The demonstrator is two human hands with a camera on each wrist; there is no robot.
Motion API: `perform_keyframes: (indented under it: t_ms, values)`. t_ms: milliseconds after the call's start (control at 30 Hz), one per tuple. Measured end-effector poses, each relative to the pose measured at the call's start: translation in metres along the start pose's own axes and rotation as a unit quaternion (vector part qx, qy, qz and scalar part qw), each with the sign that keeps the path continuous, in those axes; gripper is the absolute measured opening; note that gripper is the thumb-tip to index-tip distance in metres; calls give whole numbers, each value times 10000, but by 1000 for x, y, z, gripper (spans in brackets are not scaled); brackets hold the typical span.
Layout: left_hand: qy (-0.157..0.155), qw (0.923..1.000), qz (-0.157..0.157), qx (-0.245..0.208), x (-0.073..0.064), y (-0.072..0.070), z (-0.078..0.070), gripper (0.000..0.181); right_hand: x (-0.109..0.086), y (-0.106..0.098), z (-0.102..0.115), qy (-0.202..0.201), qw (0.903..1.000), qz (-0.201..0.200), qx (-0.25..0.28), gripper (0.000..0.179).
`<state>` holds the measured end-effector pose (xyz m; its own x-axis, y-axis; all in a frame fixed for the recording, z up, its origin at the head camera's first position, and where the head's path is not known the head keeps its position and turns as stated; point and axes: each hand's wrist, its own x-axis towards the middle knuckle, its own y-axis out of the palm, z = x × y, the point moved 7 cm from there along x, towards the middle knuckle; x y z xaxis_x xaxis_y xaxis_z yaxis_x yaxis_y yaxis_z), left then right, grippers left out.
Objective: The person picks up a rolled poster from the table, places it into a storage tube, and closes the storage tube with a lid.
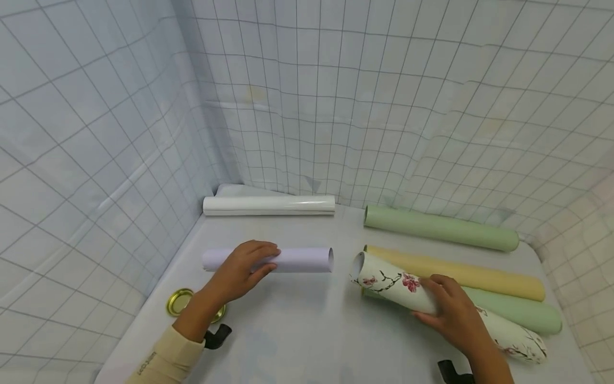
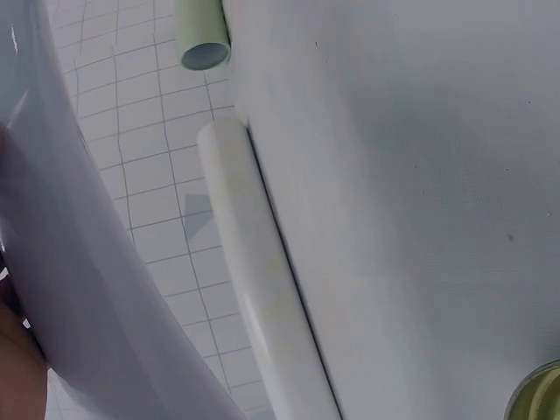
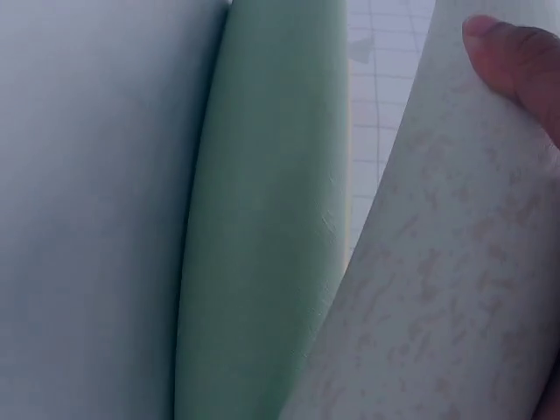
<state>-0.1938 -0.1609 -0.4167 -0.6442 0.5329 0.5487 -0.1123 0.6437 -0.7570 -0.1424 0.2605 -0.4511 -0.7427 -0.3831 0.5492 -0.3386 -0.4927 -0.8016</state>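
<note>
My left hand point(image 1: 245, 269) grips a lavender paper roll point(image 1: 304, 260) near its middle, thumb on the near side and fingers over the top. In the left wrist view that lavender roll point(image 2: 96, 262) fills the left side, with a bit of the hand at the edge. My right hand point(image 1: 448, 312) holds a white roll with pink blossoms and dark twigs point(image 1: 393, 280), slanted over a light green roll point(image 1: 523, 309). The right wrist view shows the thumb point(image 3: 503, 57) pressed along the blossom roll point(image 3: 437, 254), beside the green roll point(image 3: 258, 210).
Along the back lie a glossy white roll point(image 1: 268, 206) and another green roll point(image 1: 441, 228). A yellow roll point(image 1: 460, 270) lies behind the blossom roll. Gold-coloured round dishes point(image 1: 178, 302) sit by the left forearm. Gridded white sheets point(image 1: 307, 106) wall in the table point(image 1: 297, 336).
</note>
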Motion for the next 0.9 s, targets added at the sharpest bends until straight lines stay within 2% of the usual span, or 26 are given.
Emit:
perform_keyframes:
  t_ms: [100, 233, 433, 633, 900]
  values:
    - [6, 10000, 47, 41, 0, 1, -1, 40, 2, 8, 4, 8, 9996, 277, 60, 70]
    - [107, 9999, 42, 113, 0, 1, -3, 40, 4, 17, 10, -81, 9987, 478, 129, 80]
    - [420, 9989, 12, 198, 3, 1, -11, 38, 4, 22, 18, -357, 9992, 130, 82, 67]
    - [700, 9972, -23, 267, 4, 2, -18, 36, 5, 18, 24, -533, 9981, -284, 82, 66]
    - [777, 9964, 59, 346, 4, 7, -22, 27, 1, 19, 24, -392, 9989, -267, 26, 68]
